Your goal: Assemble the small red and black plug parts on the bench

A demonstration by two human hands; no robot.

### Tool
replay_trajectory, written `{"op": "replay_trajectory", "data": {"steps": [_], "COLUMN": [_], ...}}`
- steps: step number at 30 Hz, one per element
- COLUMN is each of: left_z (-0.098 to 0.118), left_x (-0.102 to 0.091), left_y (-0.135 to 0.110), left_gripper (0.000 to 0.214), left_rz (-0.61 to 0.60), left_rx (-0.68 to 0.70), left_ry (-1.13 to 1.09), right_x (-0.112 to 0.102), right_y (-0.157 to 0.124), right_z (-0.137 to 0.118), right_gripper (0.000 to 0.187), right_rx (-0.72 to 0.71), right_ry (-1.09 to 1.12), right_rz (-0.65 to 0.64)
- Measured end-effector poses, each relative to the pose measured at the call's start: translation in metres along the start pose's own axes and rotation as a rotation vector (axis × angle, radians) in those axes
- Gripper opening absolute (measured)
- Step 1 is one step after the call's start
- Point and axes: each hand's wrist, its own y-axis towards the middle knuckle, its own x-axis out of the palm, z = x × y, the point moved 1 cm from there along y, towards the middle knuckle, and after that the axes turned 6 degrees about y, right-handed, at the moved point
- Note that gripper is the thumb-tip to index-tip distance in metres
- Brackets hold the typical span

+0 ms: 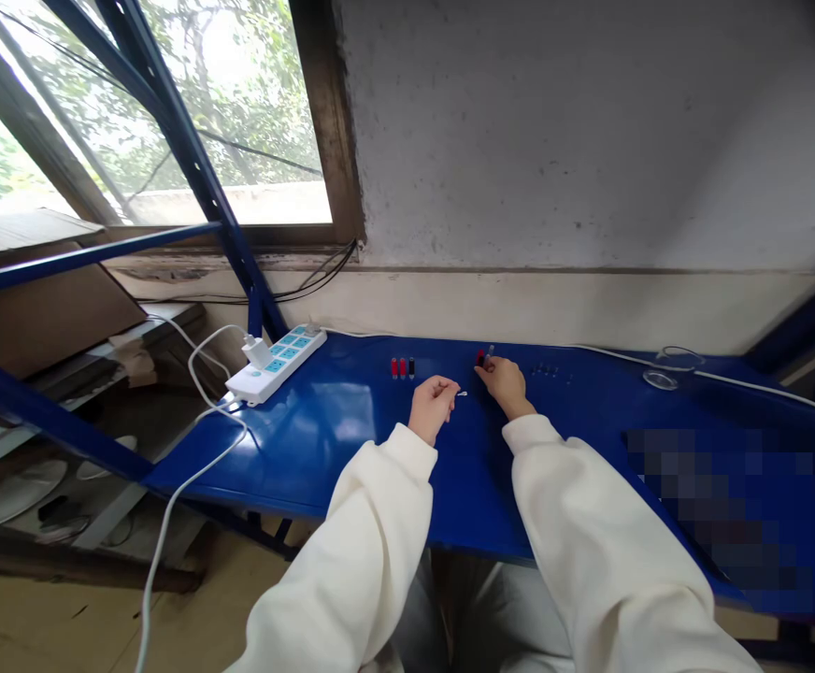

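Observation:
My left hand [436, 408] is above the blue table, its thumb and fingers pinched on a small, shiny whitish piece [462, 393] that sticks out to the right. My right hand [505, 385] is lower on the tabletop, fingers closed together beside a small red piece [479, 356] and a pale, clear-looking piece [491, 350]. Something dark shows at its fingertips; whether they grip it is hidden. Left of both hands, two red cylinders [398, 367] and one black cylinder [411, 367] with pale ends form a short row.
The blue table [295, 467] runs along the wall. A white power strip [278, 365] with a plugged-in adapter [257, 351] lies at its left, its cable hanging over the edge. Several tiny clear pieces [544, 370] lie right of my hands, with a round clear dish [660, 379] farther right.

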Motion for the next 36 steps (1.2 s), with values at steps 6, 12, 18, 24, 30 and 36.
{"op": "replay_trajectory", "data": {"steps": [6,12,18,24,30,36], "left_z": [-0.001,-0.001,0.001,-0.002,-0.014,-0.010], "left_x": [-0.001,-0.001,-0.002,-0.002,-0.007,-0.020], "left_y": [0.000,0.000,-0.001,0.000,0.006,0.007], "left_gripper": [0.011,0.011,0.012,0.013,0.013,0.044], "left_rz": [0.001,0.004,-0.004,-0.012,0.106,0.318], "left_rx": [0.006,0.008,0.006,0.014,0.060,0.132], "left_ry": [0.009,0.016,0.023,0.040,0.401,0.799], "right_x": [0.001,0.003,0.000,-0.003,-0.003,-0.005], "right_y": [0.000,0.002,0.005,0.003,0.002,0.000], "right_z": [0.000,0.003,0.013,0.015,0.015,0.012], "right_gripper": [0.018,0.021,0.018,0.022,0.024,0.027], "right_rx": [0.013,0.023,0.057,0.093,0.124,0.137], "right_ry": [0.002,0.022,0.019,0.018,0.023,0.018], "right_rz": [0.003,-0.022,-0.053,-0.019,0.005,-0.014]}}
